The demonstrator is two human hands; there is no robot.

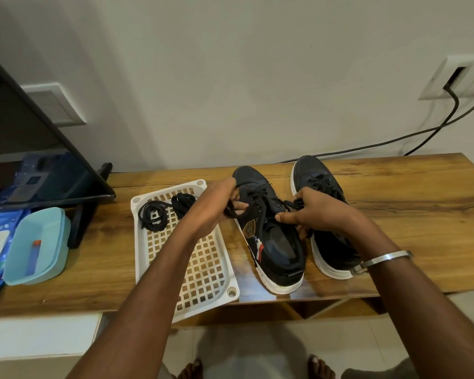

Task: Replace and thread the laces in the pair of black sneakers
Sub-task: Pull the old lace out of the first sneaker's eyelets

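Note:
Two black sneakers with white soles stand side by side on the wooden table, toes toward the wall. Over the left sneaker (271,242), my left hand (216,206) grips one end of its black lace (257,201). My right hand (312,212) pinches the other end on the shoe's right side. The lace runs through the upper eyelets between both hands. The right sneaker (329,250) sits laced, partly behind my right hand. A white lattice tray (203,269) left of the shoes holds two coiled black laces (153,214).
A dark monitor (39,149) on a stand fills the far left. A teal plastic box (36,247) and blue packets lie at the left table edge. Black cables (422,132) run from a wall socket behind the shoes. The wooden table (408,209) extends right of the shoes.

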